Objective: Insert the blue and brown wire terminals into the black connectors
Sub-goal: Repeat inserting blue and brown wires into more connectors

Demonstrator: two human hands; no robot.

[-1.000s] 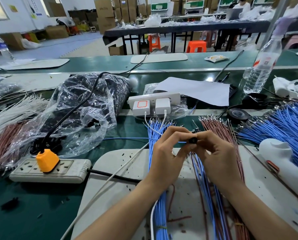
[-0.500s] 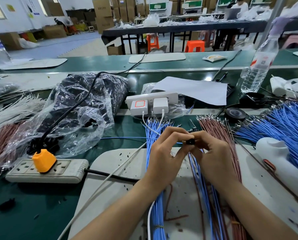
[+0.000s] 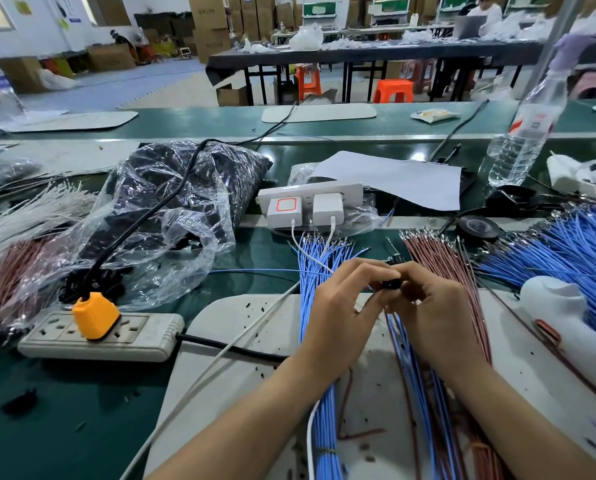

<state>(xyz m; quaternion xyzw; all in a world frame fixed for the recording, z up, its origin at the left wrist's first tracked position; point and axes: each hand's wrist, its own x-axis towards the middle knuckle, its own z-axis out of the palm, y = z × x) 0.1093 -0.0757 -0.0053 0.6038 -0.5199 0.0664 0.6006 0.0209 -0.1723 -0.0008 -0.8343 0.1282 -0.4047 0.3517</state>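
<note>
Left hand [image 3: 338,317] & right hand [image 3: 435,313] meet fingertip to fingertip, both pinching the black connector [image 3: 390,283] btwn them. Blue wire [image 3: 255,271] trails off leftward past the left hand, long axis left-right. Left hand's nearer it, so prob. does the pushing.

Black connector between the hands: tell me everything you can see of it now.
The black connector is a small, glossy-looking piece, probably plastic, mostly hidden. Fingertips of the left hand and right hand pinch it from either side, near the far edge of the white mat, between the blue wires and brown wires. Whether a terminal is seated cannot be told.
</note>
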